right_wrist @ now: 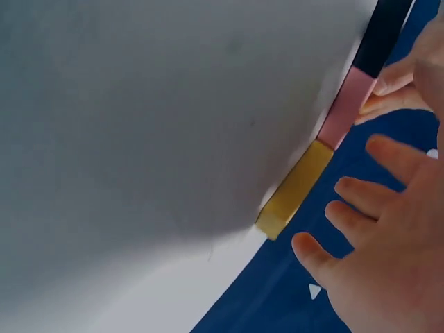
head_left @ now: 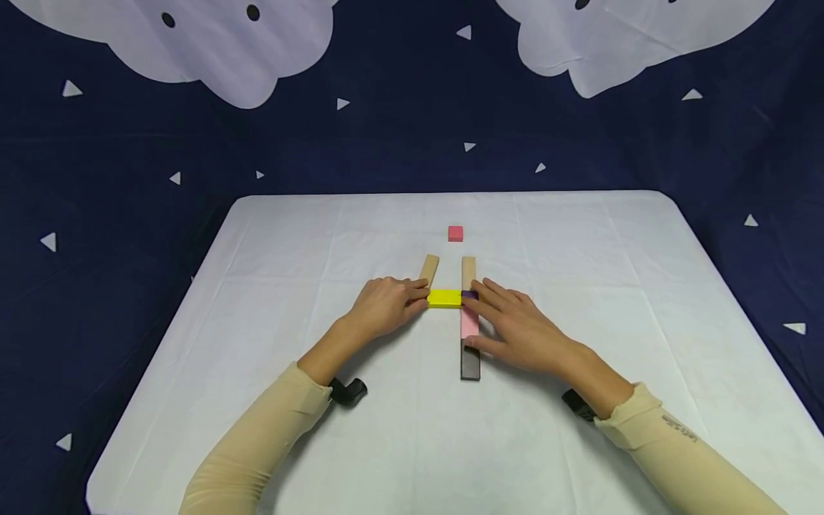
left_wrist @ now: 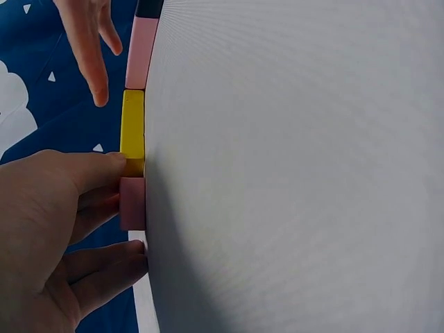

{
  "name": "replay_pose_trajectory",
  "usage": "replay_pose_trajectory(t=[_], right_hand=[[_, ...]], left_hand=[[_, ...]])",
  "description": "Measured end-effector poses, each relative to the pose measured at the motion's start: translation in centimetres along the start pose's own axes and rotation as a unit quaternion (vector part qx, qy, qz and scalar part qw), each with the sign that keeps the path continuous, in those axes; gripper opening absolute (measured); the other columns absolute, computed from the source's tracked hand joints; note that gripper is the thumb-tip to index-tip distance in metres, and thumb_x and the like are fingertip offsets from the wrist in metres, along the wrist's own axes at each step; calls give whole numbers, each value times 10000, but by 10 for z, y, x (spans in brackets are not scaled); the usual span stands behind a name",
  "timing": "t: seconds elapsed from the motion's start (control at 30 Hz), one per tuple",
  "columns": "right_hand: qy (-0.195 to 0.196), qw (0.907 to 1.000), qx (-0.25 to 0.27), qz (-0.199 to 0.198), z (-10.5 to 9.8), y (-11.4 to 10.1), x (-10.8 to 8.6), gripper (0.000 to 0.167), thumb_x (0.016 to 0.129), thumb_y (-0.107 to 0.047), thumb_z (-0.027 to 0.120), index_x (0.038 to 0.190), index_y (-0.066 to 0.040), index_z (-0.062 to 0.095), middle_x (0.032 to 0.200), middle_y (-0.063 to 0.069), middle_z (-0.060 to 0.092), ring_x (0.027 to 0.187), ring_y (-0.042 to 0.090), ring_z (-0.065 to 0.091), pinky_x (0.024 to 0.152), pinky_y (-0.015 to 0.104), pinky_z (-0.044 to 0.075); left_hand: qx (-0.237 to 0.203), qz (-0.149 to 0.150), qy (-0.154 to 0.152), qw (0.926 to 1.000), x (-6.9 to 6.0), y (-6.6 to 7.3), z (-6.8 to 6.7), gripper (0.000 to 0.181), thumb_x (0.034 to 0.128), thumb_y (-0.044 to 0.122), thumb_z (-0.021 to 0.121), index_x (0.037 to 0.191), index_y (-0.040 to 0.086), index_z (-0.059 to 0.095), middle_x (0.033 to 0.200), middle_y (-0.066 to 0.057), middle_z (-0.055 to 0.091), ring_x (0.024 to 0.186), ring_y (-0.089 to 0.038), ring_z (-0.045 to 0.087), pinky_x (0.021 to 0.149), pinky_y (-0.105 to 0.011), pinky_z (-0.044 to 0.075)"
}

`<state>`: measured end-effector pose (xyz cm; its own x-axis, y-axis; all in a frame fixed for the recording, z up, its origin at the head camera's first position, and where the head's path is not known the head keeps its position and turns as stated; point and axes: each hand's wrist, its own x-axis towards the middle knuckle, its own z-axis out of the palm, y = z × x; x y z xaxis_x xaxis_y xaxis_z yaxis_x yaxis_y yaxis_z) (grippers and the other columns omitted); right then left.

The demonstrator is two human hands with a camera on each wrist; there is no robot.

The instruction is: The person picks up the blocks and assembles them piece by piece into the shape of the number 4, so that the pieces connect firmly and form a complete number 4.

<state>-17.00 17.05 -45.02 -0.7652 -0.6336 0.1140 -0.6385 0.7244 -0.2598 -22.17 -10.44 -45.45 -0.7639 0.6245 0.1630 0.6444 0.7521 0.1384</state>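
A yellow block [head_left: 444,299] lies crosswise between my hands. Thumb and fingers of my left hand [head_left: 386,307] pinch a dull pink block [left_wrist: 133,202] at its left end; in the head view the hand covers that block. A tan block [head_left: 430,266] slants away beyond the left fingertips. On the right runs a straight row: another tan block [head_left: 468,272], a purple block [head_left: 468,294], a pink block [head_left: 469,322] and a black block [head_left: 471,363]. Over this row my right hand [head_left: 521,329] spreads its fingers, gripping nothing.
A small red cube [head_left: 455,234] sits farther back on the white-covered table [head_left: 335,236]. Behind the table's far edge hangs a dark blue cloth [head_left: 399,157] with white triangles and clouds. Black wrist devices [head_left: 348,393] show beside both sleeves.
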Motion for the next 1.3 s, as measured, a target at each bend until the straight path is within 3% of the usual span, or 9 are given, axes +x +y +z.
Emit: replay_pose_trajectory(t=[0.17, 0.33, 0.93, 1.3], right_hand=[[290, 9989, -244, 289, -6, 8, -2, 650, 908, -491, 601, 1414, -99, 486, 1462, 104, 423, 1348, 300, 348, 1049, 507, 260], [371, 9985, -297, 286, -7, 11, -6, 566, 896, -416, 640, 1343, -78, 562, 1366, 85, 531, 1238, 285, 474, 1014, 499, 311], [199, 9993, -305, 77, -4, 11, -7, 544, 893, -403, 653, 1306, -54, 594, 1408, 117, 475, 1277, 299, 422, 974, 513, 352], [314, 9975, 241, 582, -22, 28, 12, 529, 917, -376, 634, 1341, -66, 568, 1395, 85, 500, 1267, 296, 444, 1016, 504, 350]], left_hand=[[7, -33, -49, 10000, 1, 1, -1, 343, 935, 368, 616, 1238, 216, 672, 1278, 74, 598, 1072, -183, 630, 755, -366, 527], [68, -63, -51, 9999, 2, 2, 0, 345, 936, 373, 615, 1240, 220, 671, 1276, 76, 600, 1072, -182, 630, 771, -366, 525], [7, -84, -37, 10000, 1, 0, 0, 342, 934, 370, 616, 1236, 219, 673, 1276, 85, 599, 1074, -184, 629, 768, -368, 525], [-22, -98, -20, 9999, 1, 2, -1, 343, 931, 358, 625, 1236, 208, 673, 1270, 77, 604, 1069, -196, 632, 754, -364, 526]])
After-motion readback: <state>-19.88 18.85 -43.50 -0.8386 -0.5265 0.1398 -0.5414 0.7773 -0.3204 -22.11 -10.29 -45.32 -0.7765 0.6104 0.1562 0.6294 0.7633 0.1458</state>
